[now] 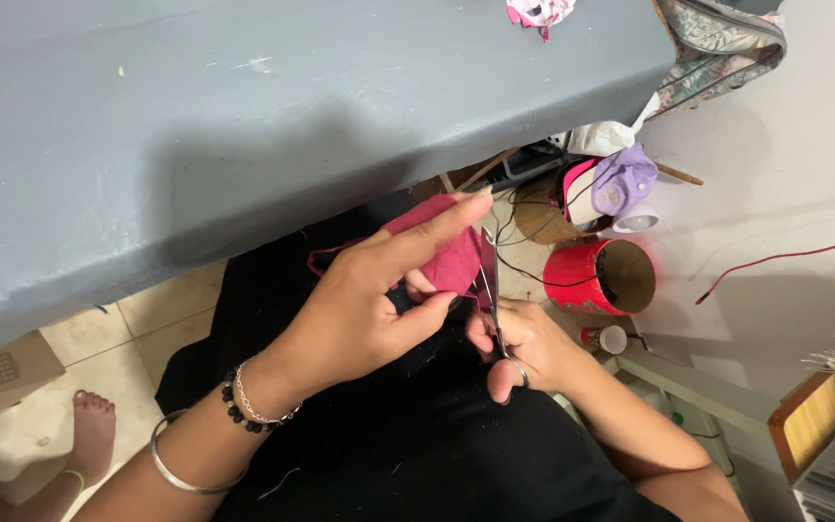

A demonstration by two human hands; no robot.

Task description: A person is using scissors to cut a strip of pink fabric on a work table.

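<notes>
Black fabric (408, 425) fills the lap at the bottom of the view, and both hands are working right above it. Left hand (359, 309) comes in from the lower left, a silver bangle (186, 469) and a dark bead bracelet (244, 406) on the wrist, and its grip is pinched shut on a small piece of pink-red cloth (451, 256), thumb underneath, forefinger stretched long over the top edge. That cloth sits just below the edge of the grey tabletop (244, 116), held up in the air over the lap. Right hand (524, 343) is tucked in close beside it, fingers curled through the handles of a pair of scissors (491, 290), grip closed around them; the blades point up and lie right along the cloth's right edge, touching it or very nearly. Whether the blades are apart I cannot tell from here. A thin black cord (519, 266) loops past the scissors. Off to the right on the floor lies a red tin can (596, 275) on its side, mouth facing the camera, with a lilac cap (623, 179) just behind it. Down at the lower left, a bare foot (92, 425) rests on the tiles beside a cardboard box (2, 372).
</notes>
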